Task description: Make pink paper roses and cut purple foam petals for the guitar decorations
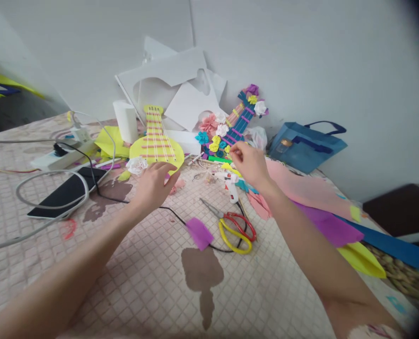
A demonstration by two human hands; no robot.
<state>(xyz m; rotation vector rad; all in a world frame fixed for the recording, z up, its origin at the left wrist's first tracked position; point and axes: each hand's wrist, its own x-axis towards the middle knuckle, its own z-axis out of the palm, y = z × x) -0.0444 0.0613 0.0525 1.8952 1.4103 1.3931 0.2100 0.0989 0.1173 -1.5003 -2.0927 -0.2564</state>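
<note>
My left hand [156, 184] is in front of a yellow paper guitar [152, 149] with white strings and pinkish bars. Its fingers are curved, with the thumb apart from them, and a crumpled white paper flower [137, 165] lies beside it. My right hand [250, 162] is closed in a pinch in front of a blue paper guitar [242, 123] decorated with paper flowers [216, 141]; anything between the fingertips is too small to make out. Below and left of that hand stands a white glue gun [231, 188]. Scissors [235, 230] with one red and one yellow handle lie nearer me.
White cut-out boards [191, 101] and a white roll [125, 121] stand by the wall. A power strip [59, 157], dark tablet-like slab [68, 193] and looping cables occupy the left. Coloured paper sheets [311, 188] and a blue bag [306, 147] are at right. A purple piece [199, 233] covers part of a black cord.
</note>
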